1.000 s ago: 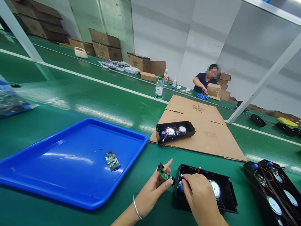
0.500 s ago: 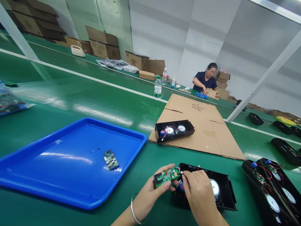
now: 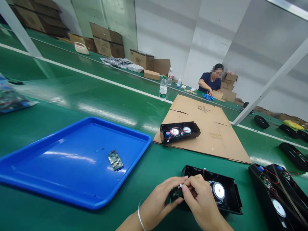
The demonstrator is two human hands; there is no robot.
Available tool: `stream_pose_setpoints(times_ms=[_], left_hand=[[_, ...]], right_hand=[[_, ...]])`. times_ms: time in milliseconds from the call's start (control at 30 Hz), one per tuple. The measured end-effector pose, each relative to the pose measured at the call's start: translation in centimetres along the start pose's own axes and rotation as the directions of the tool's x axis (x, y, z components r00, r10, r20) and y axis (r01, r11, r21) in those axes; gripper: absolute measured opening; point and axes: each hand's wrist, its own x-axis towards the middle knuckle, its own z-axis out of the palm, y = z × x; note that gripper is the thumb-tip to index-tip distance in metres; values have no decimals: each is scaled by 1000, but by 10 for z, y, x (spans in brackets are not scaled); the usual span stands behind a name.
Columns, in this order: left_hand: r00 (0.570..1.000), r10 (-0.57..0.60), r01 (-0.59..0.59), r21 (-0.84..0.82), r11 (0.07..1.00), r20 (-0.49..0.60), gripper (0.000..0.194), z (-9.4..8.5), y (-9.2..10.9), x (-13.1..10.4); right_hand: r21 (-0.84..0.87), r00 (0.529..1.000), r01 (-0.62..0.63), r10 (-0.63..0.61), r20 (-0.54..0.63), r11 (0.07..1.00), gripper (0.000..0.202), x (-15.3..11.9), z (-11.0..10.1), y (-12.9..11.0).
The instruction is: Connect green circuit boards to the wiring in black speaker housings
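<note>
My left hand (image 3: 157,200), with a silver bangle at the wrist, grips a green circuit board (image 3: 176,193) by its edges. Fingers of my right hand (image 3: 201,195) pinch a small white plug (image 3: 181,185) at the board's far edge; whether it is seated cannot be seen. Both hands are over the left part of a black speaker housing (image 3: 231,203), which has a round silver-white speaker (image 3: 218,191) inside and a red wire rising at its back edge. My hands hide the housing's left end.
A blue tray (image 3: 72,192) at left holds another circuit board (image 3: 115,160). Beyond my hands, a second speaker housing (image 3: 180,132) lies on flat cardboard (image 3: 216,141). More housings (image 3: 264,195) line the right. A bottle (image 3: 163,88) stands farther back; a person (image 3: 209,82) works across the bench.
My left hand has turned the circuit board from face-up to a steeper tilt, partly hiding it. My right hand has moved slightly left, closer in against the board with the plug.
</note>
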Motion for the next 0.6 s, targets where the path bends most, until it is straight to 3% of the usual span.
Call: stream_pose_setpoints(times_ms=[167, 433, 600], left_hand=[[994, -32, 26, -62, 998, -100, 27, 7, 1, -3], [998, -1, -5, -101, 995, -55, 28, 6, 5, -4], [995, -97, 95, -84, 992, -18, 30, -1, 6, -3]], right_hand=[[-14, 1000, 17, -17, 5, 1000, 22, 0, -1, 0], [-24, 996, 35, -33, 88, 999, 19, 2, -9, -3], [68, 981, -59, 46, 187, 996, 17, 3, -15, -5]])
